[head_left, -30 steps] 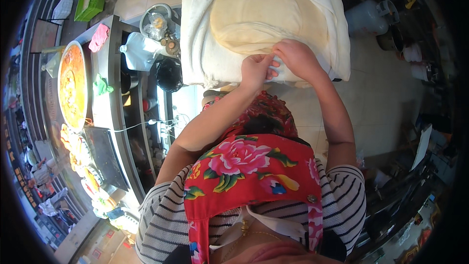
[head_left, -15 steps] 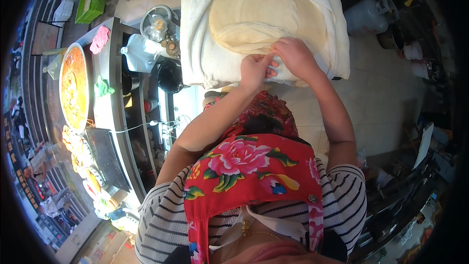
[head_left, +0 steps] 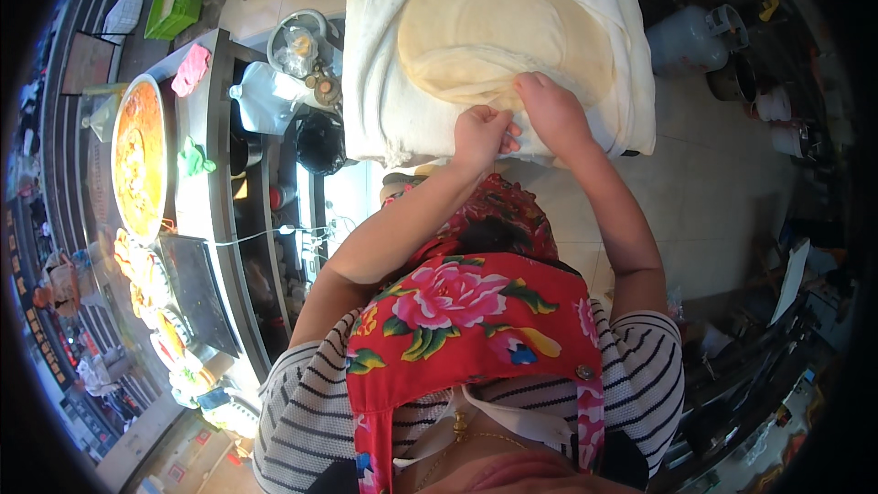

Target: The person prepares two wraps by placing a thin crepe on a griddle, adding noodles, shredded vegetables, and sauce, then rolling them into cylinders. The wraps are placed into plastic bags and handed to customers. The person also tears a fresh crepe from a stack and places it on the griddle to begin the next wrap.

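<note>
Thin, round, pale flatbreads (head_left: pixel 485 23) lie overlapping in a pile on a white cloth (head_left: pixel 375 82). Along the near side, the top sheet's edge is wrinkled and gathered. My right hand (head_left: pixel 554 114) is over that near edge, its thumb and fingers pinched together on the flatbread. Just left and nearer to me, my left hand (head_left: pixel 480 137) is closed, its fingers curled and its thumb against the index finger, beside the pile's near edge. What lies inside the left fingers is too small to make out. A narrow gap separates the two hands.
On the left, a counter (head_left: pixel 215 110) carries a large round pan of orange-red food (head_left: pixel 139 160), a pink cloth (head_left: pixel 191 69) and a green cloth (head_left: pixel 195 157). A clear plastic jug (head_left: pixel 263 99) stands beside the cloth-covered surface. To the right is a grey gas cylinder (head_left: pixel 681 39).
My hands have come slightly apart; they were touching at the bread's edge. The left has drawn a little toward me. The pile shifts slightly right in the picture.
</note>
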### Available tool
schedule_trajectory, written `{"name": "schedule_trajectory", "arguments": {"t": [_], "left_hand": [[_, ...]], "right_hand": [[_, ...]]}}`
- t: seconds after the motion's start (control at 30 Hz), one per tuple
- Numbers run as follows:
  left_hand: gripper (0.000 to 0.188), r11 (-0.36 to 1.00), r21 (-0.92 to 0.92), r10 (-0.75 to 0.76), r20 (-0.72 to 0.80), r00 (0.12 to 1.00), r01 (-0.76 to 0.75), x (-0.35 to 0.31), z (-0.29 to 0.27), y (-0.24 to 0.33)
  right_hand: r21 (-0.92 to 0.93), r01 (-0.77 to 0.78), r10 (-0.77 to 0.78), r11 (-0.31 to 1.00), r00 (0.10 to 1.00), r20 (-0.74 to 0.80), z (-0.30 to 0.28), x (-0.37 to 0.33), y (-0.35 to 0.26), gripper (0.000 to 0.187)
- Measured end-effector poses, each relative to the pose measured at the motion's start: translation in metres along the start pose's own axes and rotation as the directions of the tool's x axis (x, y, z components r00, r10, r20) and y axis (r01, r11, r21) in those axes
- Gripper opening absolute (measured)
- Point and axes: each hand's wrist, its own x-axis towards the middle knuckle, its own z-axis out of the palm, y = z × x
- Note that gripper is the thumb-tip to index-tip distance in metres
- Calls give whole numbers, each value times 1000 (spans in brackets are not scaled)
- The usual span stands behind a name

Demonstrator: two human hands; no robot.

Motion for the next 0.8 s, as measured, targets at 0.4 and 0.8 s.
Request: {"name": "schedule_trajectory", "arguments": {"t": [0.4,0.8], "left_hand": [[15,1000,25,-16,29,999,16,1,-1,0],[30,-164,782,480,595,644,-601,-2,-19,55]], "right_hand": [[-115,54,-69,992,989,-127,-5,30,-3,11],[69,174,-155,982,963,-218,4,28,11,14]]}}
